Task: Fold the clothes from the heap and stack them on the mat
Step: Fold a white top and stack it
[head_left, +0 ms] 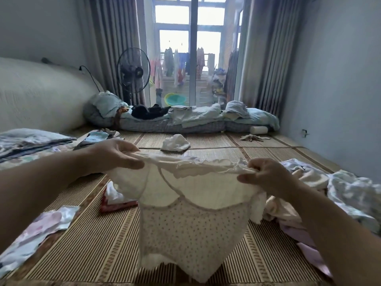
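A small cream garment [191, 221] with a dotted body and frilled top edge hangs in the air in front of me, above the striped woven mat [86, 250]. My left hand [115, 155] pinches its upper left edge and my right hand [268, 176] pinches the upper right edge, stretching it between them. The heap of unfolded clothes [338, 195] lies on the mat at the right, pale and mixed. A folded floral piece [37, 232] lies at the lower left.
A red tissue pack [115, 203] sits on the mat behind the garment. A white crumpled cloth [175, 143] lies farther back. Folded bedding [26, 141] is at the left. A mattress with bedding [185, 120], a standing fan [133, 73] and a glass balcony door are at the far end.
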The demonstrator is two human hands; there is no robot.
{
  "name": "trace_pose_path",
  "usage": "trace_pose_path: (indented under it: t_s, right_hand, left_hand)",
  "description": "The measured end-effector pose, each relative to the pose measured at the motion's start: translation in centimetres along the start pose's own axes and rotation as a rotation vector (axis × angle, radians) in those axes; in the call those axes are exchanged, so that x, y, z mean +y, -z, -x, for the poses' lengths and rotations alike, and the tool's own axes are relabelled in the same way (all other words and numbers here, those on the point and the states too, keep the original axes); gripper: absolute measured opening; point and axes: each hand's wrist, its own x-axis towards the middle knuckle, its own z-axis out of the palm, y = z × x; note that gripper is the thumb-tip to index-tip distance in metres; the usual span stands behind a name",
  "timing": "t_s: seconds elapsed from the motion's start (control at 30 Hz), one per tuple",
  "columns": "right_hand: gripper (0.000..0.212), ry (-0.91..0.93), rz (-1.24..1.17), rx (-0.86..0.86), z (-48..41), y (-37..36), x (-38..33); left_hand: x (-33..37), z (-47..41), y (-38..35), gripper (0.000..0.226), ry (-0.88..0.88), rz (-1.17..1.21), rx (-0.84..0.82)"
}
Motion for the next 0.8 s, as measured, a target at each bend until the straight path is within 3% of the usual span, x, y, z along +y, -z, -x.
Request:
trace_pose_path:
  t_s: [0.1, 0.2, 0.33, 0.43, 0.5, 0.57, 0.63, 0.7, 0.8]
  right_hand:
    - [0.022, -0.049, -0.304, 0.057, -0.2, -0.2, -0.9]
    - [0.023, 0.013, -0.261, 0.084, -0.2, -0.3, -1.6]
    - [0.026, -0.012, -0.531, -0.151, 0.1, 0.2, -2.7]
    - [0.015, 0.032, -0.373, -0.114, -0.1, 0.2, -3.0]
    - [0.017, 0.079, -0.245, -0.051, -0.3, 0.2, -3.0]
    - [0.025, 0.089, -0.198, 0.02, -0.5, 0.3, -2.8]
    - [0.025, 0.106, -0.189, 0.104, -0.6, 0.3, -2.8]
    - [0.024, 0.129, -0.175, 0.171, -0.8, 0.1, -2.8]
    - [0.022, 0.139, -0.145, 0.235, -0.8, -0.2, -3.1]
  left_hand:
    - [-0.1, 0.5, -0.9, 0.026, -0.015, 0.014, -0.004]
    - [-0.6, 0.4, -2.2, 0.035, 0.014, 0.206, 0.077]
    - [-1.6, 0.4, -3.0, 0.032, -0.058, 0.241, 0.23]
    - [-2.1, 0.4, -3.0, 0.036, -0.101, 0.166, 0.273]
    - [-2.3, 0.5, -3.0, 0.041, -0.137, -0.05, 0.283]
    - [-2.2, 0.7, -3.0, 0.028, -0.229, -0.244, 0.295]
    - [-2.1, 1.0, -3.2, 0.009, -0.307, -0.281, 0.24]
    - [-2.2, 1.2, -3.3, 0.01, -0.339, -0.253, 0.207]
    - [-2.2, 1.9, -3.3, 0.017, -0.442, -0.35, 0.298]
